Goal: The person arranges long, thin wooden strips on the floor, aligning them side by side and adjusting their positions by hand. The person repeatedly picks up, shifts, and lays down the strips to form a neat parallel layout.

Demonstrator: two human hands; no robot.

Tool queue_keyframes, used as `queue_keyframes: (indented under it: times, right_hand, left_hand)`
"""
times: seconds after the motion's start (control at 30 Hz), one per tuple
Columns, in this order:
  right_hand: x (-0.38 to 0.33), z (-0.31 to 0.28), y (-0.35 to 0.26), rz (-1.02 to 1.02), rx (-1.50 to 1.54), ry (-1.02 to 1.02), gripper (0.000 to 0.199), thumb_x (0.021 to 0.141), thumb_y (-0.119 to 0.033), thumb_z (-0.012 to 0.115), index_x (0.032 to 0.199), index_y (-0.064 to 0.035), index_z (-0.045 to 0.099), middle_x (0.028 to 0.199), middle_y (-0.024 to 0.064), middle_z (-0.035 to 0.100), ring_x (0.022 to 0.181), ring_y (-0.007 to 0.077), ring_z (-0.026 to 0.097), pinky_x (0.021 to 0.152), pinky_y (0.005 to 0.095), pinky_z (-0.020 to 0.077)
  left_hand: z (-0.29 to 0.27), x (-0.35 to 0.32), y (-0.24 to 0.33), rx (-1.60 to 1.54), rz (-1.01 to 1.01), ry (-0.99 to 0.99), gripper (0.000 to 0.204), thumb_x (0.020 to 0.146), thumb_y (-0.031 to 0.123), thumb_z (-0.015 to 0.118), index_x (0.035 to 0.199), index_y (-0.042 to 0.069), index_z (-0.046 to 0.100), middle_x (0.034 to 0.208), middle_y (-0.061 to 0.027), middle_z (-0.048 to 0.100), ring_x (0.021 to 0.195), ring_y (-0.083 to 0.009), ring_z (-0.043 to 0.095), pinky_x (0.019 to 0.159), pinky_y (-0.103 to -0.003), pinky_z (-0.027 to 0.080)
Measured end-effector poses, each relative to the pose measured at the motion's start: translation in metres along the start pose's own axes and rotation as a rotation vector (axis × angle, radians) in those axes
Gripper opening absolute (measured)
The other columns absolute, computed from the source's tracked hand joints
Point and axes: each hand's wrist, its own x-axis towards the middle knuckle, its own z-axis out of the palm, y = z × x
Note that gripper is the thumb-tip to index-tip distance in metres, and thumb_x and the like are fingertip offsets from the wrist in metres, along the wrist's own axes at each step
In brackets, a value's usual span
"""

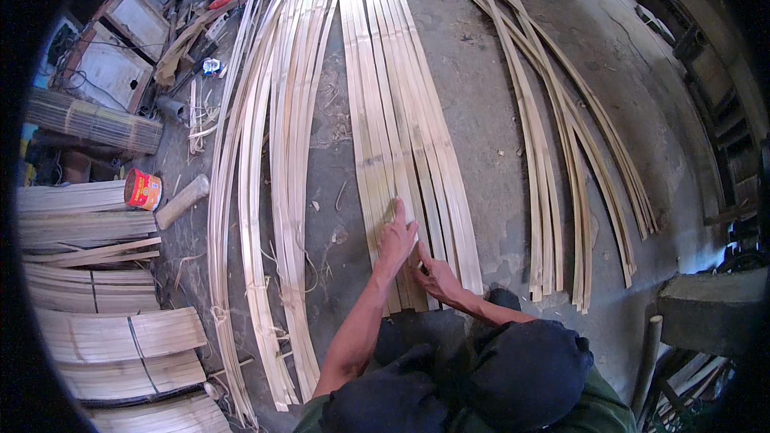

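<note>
Long pale bamboo strips (pixel 381 112) lie side by side on the floor in front of me, running away from my knees. My left hand (pixel 395 242) rests over the near part of this row, its index finger stretched along a strip and the thumb at the strip's edge. Just right of it and closer to me, my right hand (pixel 439 279) has its fingers bent at the same strip, beside a dark gap in the row. The undersides of both hands are hidden. The strips' near ends reach my dark-clothed knees (pixel 529 373).
More loose bamboo strips (pixel 281 136) lie to the left, with others crossing at the right (pixel 553 136). Tied strip bundles (pixel 120 345), a red tub (pixel 143 190) and a wooden mallet-like block (pixel 183 201) stand at the left. A grey block (pixel 710 313) and a pole (pixel 646 361) are at the right.
</note>
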Motion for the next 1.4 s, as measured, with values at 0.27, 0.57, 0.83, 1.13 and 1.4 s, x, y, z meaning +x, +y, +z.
queue_keyframes:
  times: [0.27, 0.57, 0.83, 1.13, 1.4]
  right_hand:
    - [-0.004, -0.011, -0.014, 0.083, 0.069, -0.038, 0.076, 0.092, -0.023, 0.061, 0.154, -0.01, 0.02, 0.084, 0.0248, 0.065, 0.077, 0.0373, 0.066, 0.072, 0.0416, 0.0501]
    - [-0.003, -0.027, -0.011, 0.165, 0.146, -0.065, 0.075, 0.092, -0.022, 0.066, 0.154, -0.0154, 0.024, 0.088, 0.0149, 0.067, 0.078, 0.0153, 0.058, 0.074, 0.0323, 0.0498]
    - [-0.001, -0.036, -0.015, 0.206, 0.178, -0.104, 0.076, 0.09, -0.029, 0.066, 0.152, -0.0107, 0.027, 0.103, 0.0287, 0.066, 0.088, 0.034, 0.069, 0.08, 0.0389, 0.0516]
    - [-0.002, -0.02, -0.012, 0.099, 0.022, -0.03, 0.064, 0.098, -0.024, 0.057, 0.154, -0.0154, 0.026, 0.077, 0.0148, 0.064, 0.069, 0.0175, 0.059, 0.067, 0.0327, 0.0496]
    - [-0.02, -0.018, -0.015, 0.228, 0.34, -0.031, 0.053, 0.104, -0.029, 0.047, 0.15, -0.0057, 0.033, 0.081, 0.0052, 0.058, 0.068, 0.0128, 0.058, 0.062, 0.0299, 0.0498]
  left_hand:
    - [-0.006, -0.007, 0.001, -0.041, -0.005, -0.031, 0.077, 0.092, 0.033, 0.056, 0.153, 0.005, 0.018, 0.081, -0.0292, 0.066, 0.079, -0.0467, 0.066, 0.075, -0.054, 0.051]
    - [0.004, -0.003, 0.008, 0.032, 0.002, 0.006, 0.076, 0.091, 0.034, 0.056, 0.151, 0.001, 0.022, 0.077, -0.0311, 0.064, 0.074, -0.0478, 0.064, 0.071, -0.055, 0.051]
    - [0.006, -0.002, 0.012, -0.065, -0.021, 0.011, 0.074, 0.091, 0.031, 0.057, 0.151, 0.003, 0.023, 0.079, -0.0299, 0.065, 0.077, -0.047, 0.065, 0.072, -0.055, 0.052]
    - [0.015, -0.01, 0.01, -0.322, -0.077, 0.164, 0.075, 0.09, 0.031, 0.061, 0.15, 0.002, 0.028, 0.104, -0.032, 0.064, 0.098, -0.0442, 0.064, 0.086, -0.047, 0.05]
    - [-0.025, -0.015, 0.037, -0.427, -0.021, 0.502, 0.063, 0.091, 0.022, 0.064, 0.143, -0.003, 0.041, 0.117, -0.0281, 0.062, 0.105, -0.0411, 0.062, 0.089, -0.043, 0.049]
